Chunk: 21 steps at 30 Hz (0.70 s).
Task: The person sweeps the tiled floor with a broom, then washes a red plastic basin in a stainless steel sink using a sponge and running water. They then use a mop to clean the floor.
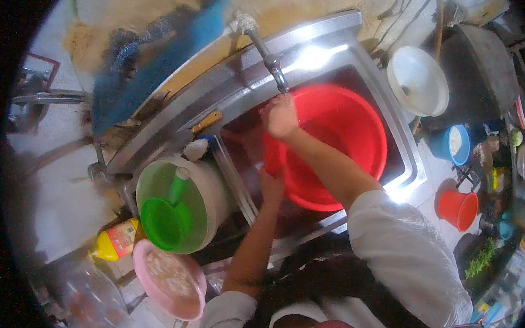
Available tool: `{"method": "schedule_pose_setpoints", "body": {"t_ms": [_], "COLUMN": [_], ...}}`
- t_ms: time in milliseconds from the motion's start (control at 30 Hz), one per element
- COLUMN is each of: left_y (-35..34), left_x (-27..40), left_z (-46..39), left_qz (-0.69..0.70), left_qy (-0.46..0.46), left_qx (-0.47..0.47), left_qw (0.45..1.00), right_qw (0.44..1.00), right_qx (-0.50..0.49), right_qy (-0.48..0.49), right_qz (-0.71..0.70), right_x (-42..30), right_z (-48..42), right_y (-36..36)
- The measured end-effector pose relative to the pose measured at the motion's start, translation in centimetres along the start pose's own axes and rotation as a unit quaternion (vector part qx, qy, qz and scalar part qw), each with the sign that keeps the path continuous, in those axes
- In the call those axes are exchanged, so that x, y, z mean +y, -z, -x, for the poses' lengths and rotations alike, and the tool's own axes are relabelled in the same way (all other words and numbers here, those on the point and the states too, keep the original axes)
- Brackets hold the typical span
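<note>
A large red plastic basin (334,145) rests tilted in a stainless steel sink (382,90). Above its left part, just below the mouth of the metal tap (274,66), is my right hand (282,116), with the fingers bunched and partly blurred. My left hand (271,178) is lower, at the outer left side of the basin, against a red part that looks like its rim or wall; its fingers are mostly hidden. Whether water runs from the tap is hard to tell.
Left of the sink, a whitish tub (211,206) holds a green plastic dipper (166,221). Near it are a pink basin with pale contents (200,294), a yellow bottle (116,240) and a wooden-handled tool (207,121). A white bowl (436,84) and a red bucket (458,210) are at right.
</note>
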<state>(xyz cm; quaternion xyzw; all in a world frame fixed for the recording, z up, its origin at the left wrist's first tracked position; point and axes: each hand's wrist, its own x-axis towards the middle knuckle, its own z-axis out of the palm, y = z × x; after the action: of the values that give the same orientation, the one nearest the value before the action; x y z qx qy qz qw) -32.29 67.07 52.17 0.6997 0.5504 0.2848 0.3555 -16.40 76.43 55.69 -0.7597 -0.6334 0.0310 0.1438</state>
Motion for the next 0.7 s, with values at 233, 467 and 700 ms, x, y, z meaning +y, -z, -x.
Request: {"method": "schedule_pose_setpoints", "body": {"t_ms": [233,467,700], "left_y": [4.3,4.1,4.0], "left_x": [1.8,1.5,2.5], "left_z": [-5.4,-7.3,-5.3], "left_qz": [-0.009,-0.14,-0.008], "left_qy": [0.178,-0.05,0.104], "left_qx": [-0.116,-0.047,-0.057], "left_qw": [0.977,0.988,0.993], "right_qw": [0.991,0.997,0.992], "right_qx": [0.064,-0.059,0.029], "right_qy": [0.006,0.033,-0.077], "right_qz": [-0.117,-0.02,-0.092], "right_x": [0.7,0.9,3.7], "right_z": [-0.2,-0.8,0.0], "right_y": [0.2,3.3,2.7]}}
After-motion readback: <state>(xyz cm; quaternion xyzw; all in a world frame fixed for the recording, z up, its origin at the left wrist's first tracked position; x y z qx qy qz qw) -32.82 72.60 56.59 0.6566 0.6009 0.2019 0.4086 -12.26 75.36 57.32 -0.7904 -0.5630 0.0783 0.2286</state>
